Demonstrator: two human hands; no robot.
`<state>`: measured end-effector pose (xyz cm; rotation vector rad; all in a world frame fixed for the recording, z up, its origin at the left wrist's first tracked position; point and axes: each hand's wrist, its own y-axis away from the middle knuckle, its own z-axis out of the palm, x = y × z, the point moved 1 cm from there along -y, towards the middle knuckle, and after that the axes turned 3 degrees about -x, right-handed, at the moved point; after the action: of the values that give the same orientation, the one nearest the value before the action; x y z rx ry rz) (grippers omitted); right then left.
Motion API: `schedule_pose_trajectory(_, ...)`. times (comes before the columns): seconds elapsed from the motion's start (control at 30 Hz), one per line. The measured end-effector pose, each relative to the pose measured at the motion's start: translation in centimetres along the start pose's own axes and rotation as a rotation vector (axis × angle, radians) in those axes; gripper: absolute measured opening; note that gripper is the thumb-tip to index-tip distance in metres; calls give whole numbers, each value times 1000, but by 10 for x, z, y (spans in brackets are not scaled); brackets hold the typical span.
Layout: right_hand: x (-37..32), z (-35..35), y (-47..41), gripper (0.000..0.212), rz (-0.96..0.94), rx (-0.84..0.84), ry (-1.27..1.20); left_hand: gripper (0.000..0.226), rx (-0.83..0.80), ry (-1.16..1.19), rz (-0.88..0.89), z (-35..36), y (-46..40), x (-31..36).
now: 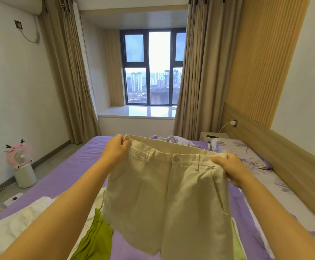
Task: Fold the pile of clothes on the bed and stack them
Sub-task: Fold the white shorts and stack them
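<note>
Beige shorts (168,199) hanging above bed (74,166), left hand (116,150) and right hand (229,169) pinching waistband corners; next, probably folding leg over leg.

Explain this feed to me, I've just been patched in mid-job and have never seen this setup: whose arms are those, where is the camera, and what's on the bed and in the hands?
There is no machine here. A person wears one wide-angle camera on the head, looking forward and down, so the two bare arms reaching out from the bottom of the picture are their own.

The left hand and the right hand each pinch one end of the waistband of a pair of beige shorts, holding them up spread out, front side facing the camera, legs hanging down.

Below lies a bed with a purple sheet. On it, near the person, are a white garment and a green garment, both unfolded. A floral pillow lies by the headboard at right. On the floor at left stands a small pink fan.
</note>
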<state>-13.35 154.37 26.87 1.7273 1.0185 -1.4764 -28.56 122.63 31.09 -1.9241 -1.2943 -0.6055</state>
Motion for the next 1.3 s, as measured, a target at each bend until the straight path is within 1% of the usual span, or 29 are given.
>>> schedule_pose_trajectory(0.03, -1, 7, 0, 25, 16, 38, -56, 33, 40, 35, -15, 5, 5, 3)
schedule_pose_trajectory(0.07, -2, 15, 2, 25, 27, 57, -108, 35, 75, 79, -27, 12, 11, 7)
schedule_pose_trajectory(0.13, -9, 33, 9, 12, 30, 42, -179, 35, 110, 156, -21, 25, 24, 18)
schedule_pose_trajectory(0.17, -13, 43, 14, 8, 15, 18, -203, 34, 111, 182, -4, 33, 31, 24)
schedule_pose_trajectory(0.2, -17, 53, 19, 9, -8, -12, -227, 34, 105, 203, 16, 40, 37, 29)
schedule_pose_trajectory(0.37, -37, 98, 41, 16, -117, -178, -264, 27, 51, 305, 94, 71, 55, 53)
schedule_pose_trajectory(0.47, -42, 110, 48, 15, -210, -176, -245, 23, 31, 436, 75, 78, 62, 59)
schedule_pose_trajectory(0.53, -43, 110, 50, 14, -281, -182, -240, 18, -41, 549, 66, 77, 64, 59)
schedule_pose_trajectory(0.6, -41, 108, 51, 19, -330, -217, -260, 17, -181, 696, 63, 73, 66, 57)
schedule_pose_trajectory(0.63, -40, 106, 50, 23, -339, -231, -273, 17, -244, 721, 68, 72, 67, 55)
schedule_pose_trajectory(0.67, -39, 104, 48, 27, -350, -237, -271, 18, -278, 699, 81, 72, 68, 54)
schedule_pose_trajectory(0.73, -36, 100, 44, 33, -406, -221, -189, 17, -262, 626, 115, 72, 70, 52)
schedule_pose_trajectory(0.8, -29, 93, 40, 36, -483, -152, -48, 18, -211, 597, 142, 71, 71, 51)
schedule_pose_trajectory(0.87, -14, 83, 33, 42, -524, -61, 20, 16, -183, 550, 168, 67, 70, 51)
schedule_pose_trajectory(0.9, -4, 78, 30, 48, -501, -36, 24, 15, -183, 534, 180, 64, 69, 50)
schedule_pose_trajectory(0.93, 6, 74, 28, 62, -444, -33, 12, 14, -193, 533, 188, 60, 68, 50)
schedule_pose_trajectory(0.97, 15, 70, 26, 82, -366, -58, -19, 15, -208, 552, 193, 56, 67, 50)
schedule_pose_trajectory(1.0, 24, 67, 24, 97, -284, -112, -69, 15, -225, 585, 196, 52, 65, 49)
schedule_pose_trajectory(1.03, 32, 65, 23, 105, -220, -187, -135, 17, -244, 629, 191, 48, 64, 48)
schedule_pose_trajectory(1.07, 39, 65, 23, 104, -178, -274, -197, 18, -269, 670, 179, 44, 63, 46)
schedule_pose_trajectory(1.1, 44, 65, 23, 97, -155, -350, -238, 20, -300, 715, 164, 41, 61, 43)
schedule_pose_trajectory(1.17, 49, 67, 24, 80, -114, -435, -257, 21, -355, 794, 138, 36, 59, 37)
schedule_pose_trajectory(1.23, 51, 72, 26, 71, -84, -437, -271, 20, -327, 789, 99, 35, 57, 27)
schedule_pose_trajectory(1.3, 54, 80, 27, 64, -73, -357, -286, 17, -251, 610, 62, 40, 55, 12)
